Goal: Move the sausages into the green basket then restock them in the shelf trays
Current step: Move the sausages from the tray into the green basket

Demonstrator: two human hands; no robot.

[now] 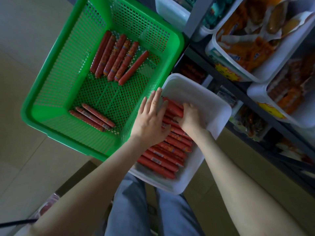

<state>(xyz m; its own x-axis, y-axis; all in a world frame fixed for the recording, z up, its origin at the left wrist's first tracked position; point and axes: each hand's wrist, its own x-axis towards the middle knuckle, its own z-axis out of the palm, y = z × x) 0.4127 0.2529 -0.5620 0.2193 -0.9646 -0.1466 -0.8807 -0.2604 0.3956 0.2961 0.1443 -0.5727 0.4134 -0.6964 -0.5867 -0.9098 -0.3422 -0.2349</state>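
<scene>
As we read outward from the jeans (129, 210), we meet the white tray (187, 86) first, its sausages (167, 155) stacked in rows. Over them the left grip (150, 120) lies flat on the stack at the tray's left edge, fingers straight and slightly spread. The right grip (190, 118) has its fingers curled round a few sausages toward the tray's far end. Beyond, the green basket (177, 48) holds nine more: a near trio (92, 117) and a far row (117, 57) of six. At right stand shelf trays (281, 65) of other goods. We judge the step to be carrying a handful across to the basket, with most of the stock not yet moved. Done well, the flat hand steadies the stack, the bundle rises level over tray wall and basket rim, and it lands parallel to the rows.
</scene>
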